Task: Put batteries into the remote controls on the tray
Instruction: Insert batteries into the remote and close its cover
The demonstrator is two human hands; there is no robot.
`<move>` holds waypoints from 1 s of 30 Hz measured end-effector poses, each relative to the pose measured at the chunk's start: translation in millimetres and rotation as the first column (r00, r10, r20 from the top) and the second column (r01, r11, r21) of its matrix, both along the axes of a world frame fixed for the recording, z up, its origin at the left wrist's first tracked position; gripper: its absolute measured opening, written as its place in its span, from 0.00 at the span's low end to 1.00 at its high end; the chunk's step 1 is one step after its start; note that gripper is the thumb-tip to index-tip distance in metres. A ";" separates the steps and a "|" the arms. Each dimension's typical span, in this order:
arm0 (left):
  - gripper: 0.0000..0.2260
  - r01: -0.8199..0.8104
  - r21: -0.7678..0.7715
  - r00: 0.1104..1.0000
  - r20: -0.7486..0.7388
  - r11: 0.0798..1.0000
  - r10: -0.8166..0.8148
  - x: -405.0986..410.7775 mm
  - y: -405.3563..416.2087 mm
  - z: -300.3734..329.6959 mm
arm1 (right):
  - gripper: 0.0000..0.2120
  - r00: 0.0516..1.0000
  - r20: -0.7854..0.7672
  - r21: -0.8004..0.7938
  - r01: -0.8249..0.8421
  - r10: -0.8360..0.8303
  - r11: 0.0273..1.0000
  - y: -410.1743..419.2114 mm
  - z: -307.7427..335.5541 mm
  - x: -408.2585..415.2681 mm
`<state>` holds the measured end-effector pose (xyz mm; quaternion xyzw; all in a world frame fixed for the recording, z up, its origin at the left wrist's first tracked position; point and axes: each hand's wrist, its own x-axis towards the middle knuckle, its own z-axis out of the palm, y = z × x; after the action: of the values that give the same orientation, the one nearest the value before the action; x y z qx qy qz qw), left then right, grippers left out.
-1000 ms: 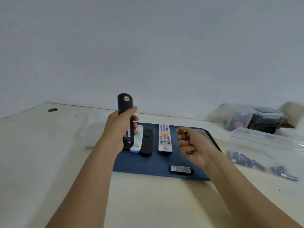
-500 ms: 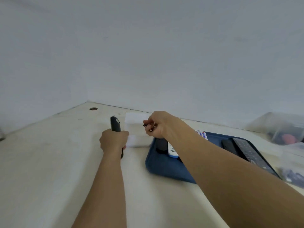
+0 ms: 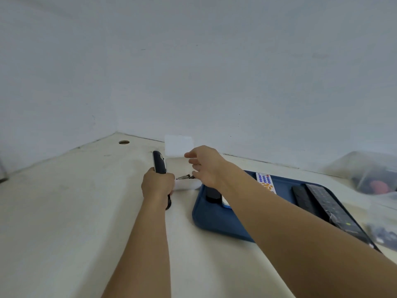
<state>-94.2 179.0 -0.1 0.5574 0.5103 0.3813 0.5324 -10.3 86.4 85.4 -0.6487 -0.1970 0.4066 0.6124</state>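
Leftmost, the left hand grips a dark remote, its upper end standing tilted above the tabletop towards the far edge. Just beside it sits a small white container with dark, blurred pieces inside. Over this hovers the right hand, fingers loosely spread and holding nothing. Further right, the blue tray carries a white remote with coloured buttons, a black remote partly hidden by the forearm, and two long black remotes near the right edge.
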 end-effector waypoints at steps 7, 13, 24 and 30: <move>0.16 -0.103 0.269 0.979 -0.144 0.958 0.146 -1.3 -8.9 13.6 | 0.10 0.913 0.401 -0.002 -0.088 0.081 0.996 -105.6 13.6 37.7; 0.05 -0.070 0.525 0.972 0.225 0.848 -0.060 23.4 -93.3 66.9 | 0.13 0.486 0.865 -0.318 0.335 0.126 0.887 -260.3 27.3 97.8; 0.07 0.923 -0.135 0.375 0.530 0.361 -0.760 153.4 -326.3 58.9 | 0.16 0.646 0.701 -0.704 0.558 0.303 0.439 -407.5 -2.2 162.4; 0.10 0.916 -0.164 0.393 0.547 0.365 -0.739 155.3 -336.0 37.7 | 0.23 0.725 0.576 -0.797 0.396 0.376 0.457 -404.0 -4.0 205.9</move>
<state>61.2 -157.1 37.6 0.5154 0.1054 0.0241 0.8501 195.6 -317.6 81.3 -0.9698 -0.1624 0.1710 0.0624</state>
